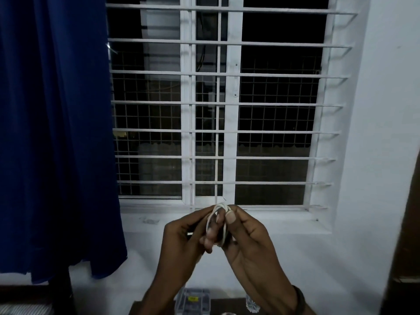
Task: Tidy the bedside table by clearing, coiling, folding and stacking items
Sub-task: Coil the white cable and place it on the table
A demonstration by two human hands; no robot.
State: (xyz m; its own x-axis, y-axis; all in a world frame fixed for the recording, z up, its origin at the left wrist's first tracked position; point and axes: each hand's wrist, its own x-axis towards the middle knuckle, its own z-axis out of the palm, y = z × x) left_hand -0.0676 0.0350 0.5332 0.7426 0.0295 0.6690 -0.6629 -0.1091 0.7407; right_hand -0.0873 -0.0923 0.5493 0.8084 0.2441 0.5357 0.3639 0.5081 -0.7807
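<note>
Both hands raised mid-frame, lower centre, in front of the barred window (218, 105); white cable (216, 226) is between them, not on the table. Left hand (181, 237) has its fingers curled, the loops wrapped around or passing over those fingers; right hand (245, 237) pinches the top of the coil between thumb and forefinger, thumbnail facing the camera. Key relation: the coil sits at the fingertips of both hands, touching both, its loop plane roughly upright, long axis running top to bottom of the frame. Neither hand is clearly nearer; the right hand has the upper part, the left the middle and lower part. Cable looks thin, white, rounded, a few loops stacked close, small tight oval; its ends and plug are not visible, hidden by fingers. Likely step: coiling nearly finished, next is securing or setting it down, a guess only. Dark table edge (154, 308) at bottom of frame, well below the hands, with a clear plastic box (193, 301) and a small clear item at lower right, partly cropped. Blue curtain (56, 133) fills the left side. A dark band on the right wrist.
</note>
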